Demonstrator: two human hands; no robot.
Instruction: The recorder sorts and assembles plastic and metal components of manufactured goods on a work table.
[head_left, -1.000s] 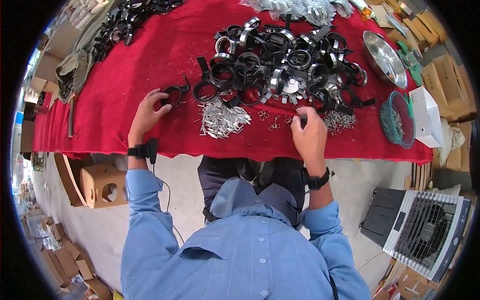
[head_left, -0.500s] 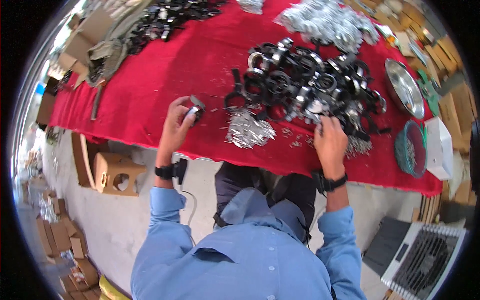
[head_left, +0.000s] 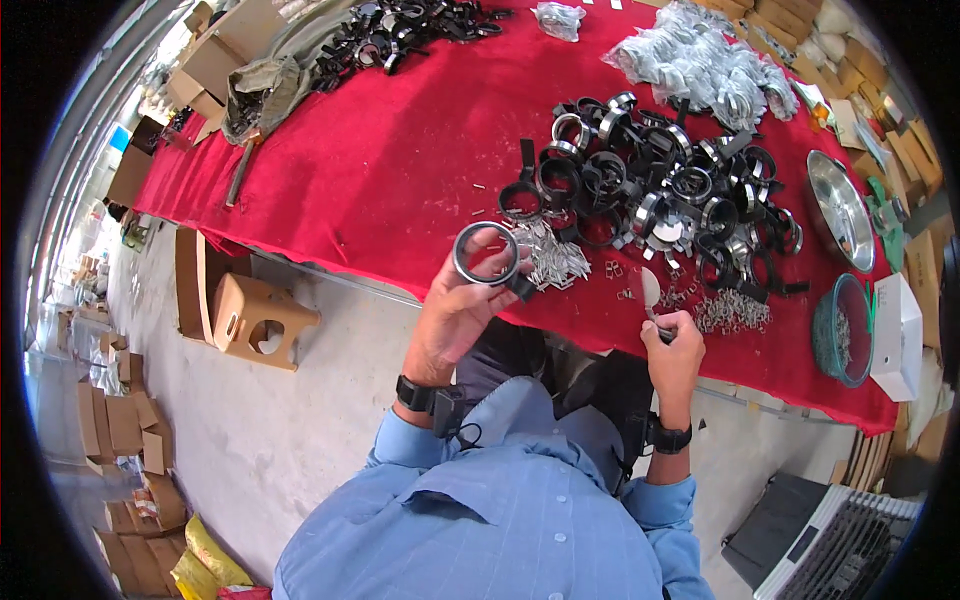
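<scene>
My left hand point(head_left: 452, 318) is closed on a dark ring with a silvery rim point(head_left: 513, 252). The ring faces up, and a black tab point(head_left: 522, 289) sticks out at its lower right. Near the table's front edge, my right hand point(head_left: 676, 356) grips a small tool with a rounded flat blade point(head_left: 650, 287), like a spoon or spatula; its handle is mostly hidden in my fingers. Beyond both hands lies a heap of black and silver rings point(head_left: 655, 175) with tabs. A pile of thin metal pins point(head_left: 555, 258) is just right of the held ring.
Small metal clips point(head_left: 735, 312) are heaped right of my right hand. At the right stand a metal bowl point(head_left: 838, 205), a teal basket point(head_left: 828, 335) and a white box point(head_left: 896, 340). Clear plastic bags point(head_left: 700, 60) lie at the back; more black parts point(head_left: 395, 35) lie far left.
My left hand has come right and nearer, turning its ring face up. My right hand has drawn back from the ring heap; the flat-bladed tool now shows in it. The view has shifted slightly.
</scene>
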